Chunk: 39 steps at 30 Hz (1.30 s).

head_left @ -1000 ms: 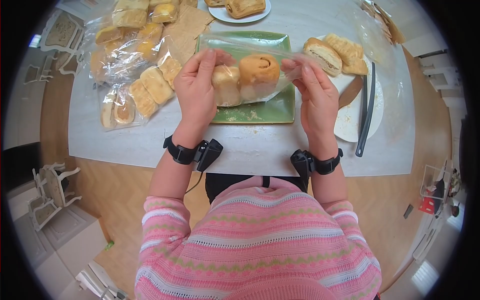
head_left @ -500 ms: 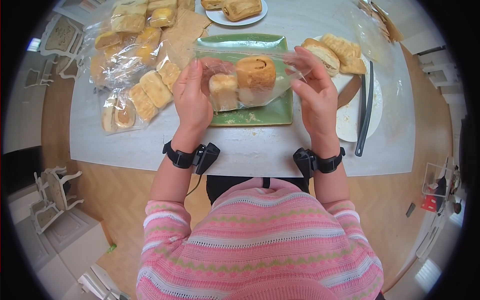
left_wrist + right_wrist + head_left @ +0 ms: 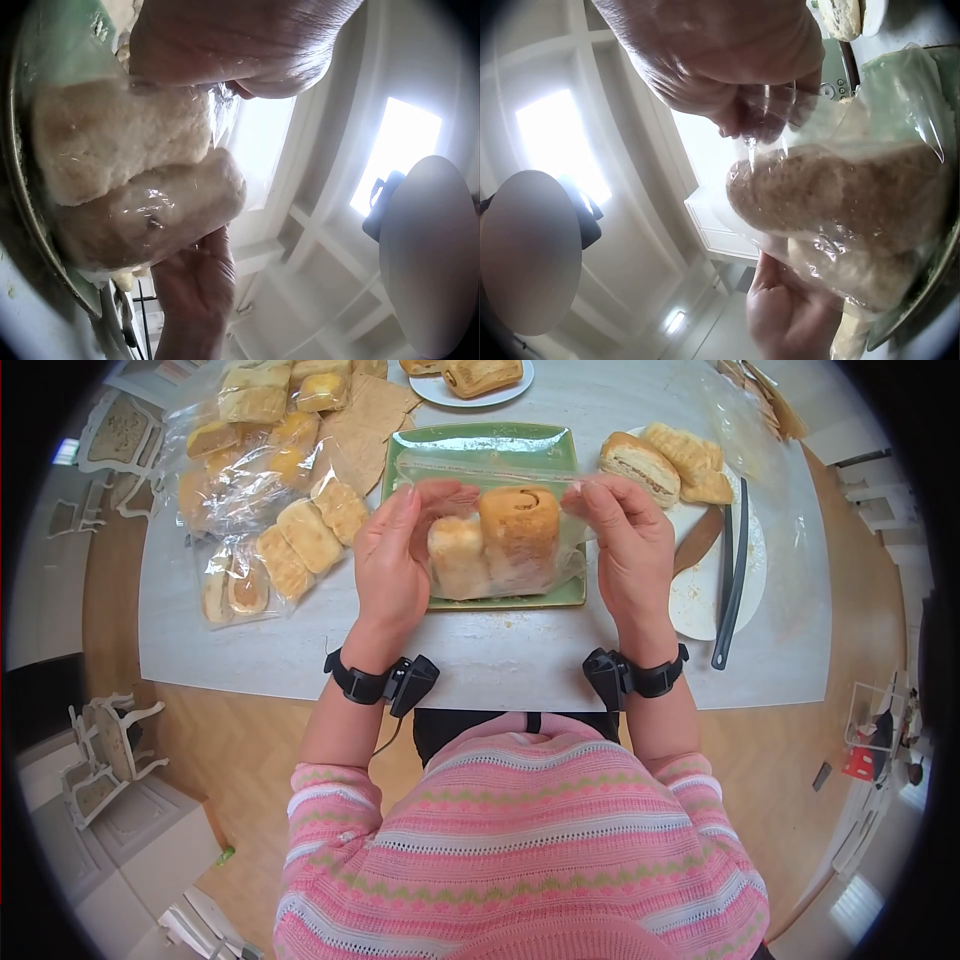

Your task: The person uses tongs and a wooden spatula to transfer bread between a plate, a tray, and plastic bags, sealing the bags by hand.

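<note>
A clear plastic bag holds two bread rolls. The larger brown roll has a dark swirl on top; the paler roll stands to its left. My left hand grips the bag's upper left edge, with its fingers partly hidden behind the plastic. At the upper right, my right hand pinches the edge between thumb and fingers. Under the bag lies a green rectangular tray. In the right wrist view, plastic gathers at the right hand's fingertips above the brown roll.
Bagged breads and a brown paper bag lie at the left. A white plate at the right bears cut bread, a wooden utensil and black tongs. Another plate with rolls stands behind.
The bag has come down toward the front of the tray, and its rolls stand more upright. My right hand loosened its fingers half a second ago and now pinches the edge again.
</note>
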Each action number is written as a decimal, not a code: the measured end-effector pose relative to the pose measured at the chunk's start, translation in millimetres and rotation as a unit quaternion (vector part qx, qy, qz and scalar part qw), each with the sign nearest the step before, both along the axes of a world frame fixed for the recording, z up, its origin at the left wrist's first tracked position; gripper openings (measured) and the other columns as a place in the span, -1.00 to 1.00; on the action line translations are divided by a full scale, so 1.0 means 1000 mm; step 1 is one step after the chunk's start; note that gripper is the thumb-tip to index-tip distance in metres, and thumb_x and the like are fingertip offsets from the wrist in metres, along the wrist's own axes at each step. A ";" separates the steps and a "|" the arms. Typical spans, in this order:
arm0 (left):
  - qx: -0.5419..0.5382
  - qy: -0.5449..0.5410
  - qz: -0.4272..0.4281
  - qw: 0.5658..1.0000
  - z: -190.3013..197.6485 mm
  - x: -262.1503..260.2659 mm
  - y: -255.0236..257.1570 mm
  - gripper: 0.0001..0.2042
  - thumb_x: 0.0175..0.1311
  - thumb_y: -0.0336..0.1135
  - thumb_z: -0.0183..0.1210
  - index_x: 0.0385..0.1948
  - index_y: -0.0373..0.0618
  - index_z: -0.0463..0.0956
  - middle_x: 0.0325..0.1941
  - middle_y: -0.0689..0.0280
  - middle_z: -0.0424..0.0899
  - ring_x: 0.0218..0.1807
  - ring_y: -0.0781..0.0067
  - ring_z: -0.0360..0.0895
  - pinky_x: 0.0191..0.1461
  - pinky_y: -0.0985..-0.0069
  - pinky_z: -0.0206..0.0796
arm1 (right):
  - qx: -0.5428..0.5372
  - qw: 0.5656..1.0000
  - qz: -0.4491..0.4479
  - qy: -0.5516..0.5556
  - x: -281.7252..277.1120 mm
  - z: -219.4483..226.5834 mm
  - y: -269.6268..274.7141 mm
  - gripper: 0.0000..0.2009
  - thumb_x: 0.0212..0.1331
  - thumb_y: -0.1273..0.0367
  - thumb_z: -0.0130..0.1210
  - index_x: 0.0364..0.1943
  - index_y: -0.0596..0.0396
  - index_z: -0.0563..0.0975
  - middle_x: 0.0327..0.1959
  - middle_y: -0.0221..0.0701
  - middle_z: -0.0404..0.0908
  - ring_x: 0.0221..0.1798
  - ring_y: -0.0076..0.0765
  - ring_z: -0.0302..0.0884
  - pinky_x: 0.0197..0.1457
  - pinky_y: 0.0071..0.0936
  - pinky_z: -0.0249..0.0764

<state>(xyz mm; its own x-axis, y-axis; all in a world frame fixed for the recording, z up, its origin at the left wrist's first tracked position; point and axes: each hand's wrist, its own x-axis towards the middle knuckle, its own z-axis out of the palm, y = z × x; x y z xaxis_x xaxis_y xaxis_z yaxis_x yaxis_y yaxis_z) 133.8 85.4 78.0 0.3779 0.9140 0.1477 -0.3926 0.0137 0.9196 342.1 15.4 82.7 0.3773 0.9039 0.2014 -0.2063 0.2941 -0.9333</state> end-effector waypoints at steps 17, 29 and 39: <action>0.094 0.018 0.027 0.995 -0.005 0.006 0.009 -0.85 0.44 -0.46 0.15 -0.07 -0.28 0.61 -0.05 0.11 0.73 0.01 0.31 0.67 0.15 0.44 0.50 | -0.005 1.000 -0.026 0.010 0.001 0.004 0.001 -0.82 0.40 0.34 0.15 -0.13 0.19 0.62 -0.22 -0.33 0.74 -0.16 -0.49 0.64 0.02 -0.50 0.53; 0.058 -0.002 0.054 0.997 -0.010 0.002 0.007 -0.77 0.48 -0.43 0.11 0.06 -0.31 0.57 -0.06 0.03 0.73 -0.02 0.26 0.70 0.13 0.41 0.54 | -0.011 0.992 -0.083 -0.098 0.015 0.009 -0.009 -0.87 0.30 0.50 0.22 -0.14 0.24 0.68 -0.25 -0.40 0.73 -0.19 -0.58 0.62 -0.07 -0.64 0.50; 0.152 -0.010 0.012 0.988 -0.022 -0.018 0.013 -0.84 0.47 -0.55 -0.09 -0.14 -0.28 0.51 -0.04 -0.09 0.70 0.06 0.13 0.65 0.16 0.27 0.46 | 0.071 0.966 -0.041 -0.246 0.037 0.008 -0.022 -0.80 0.21 0.70 0.09 -0.18 0.26 0.70 -0.18 -0.32 0.73 -0.09 -0.45 0.65 0.02 -0.58 0.53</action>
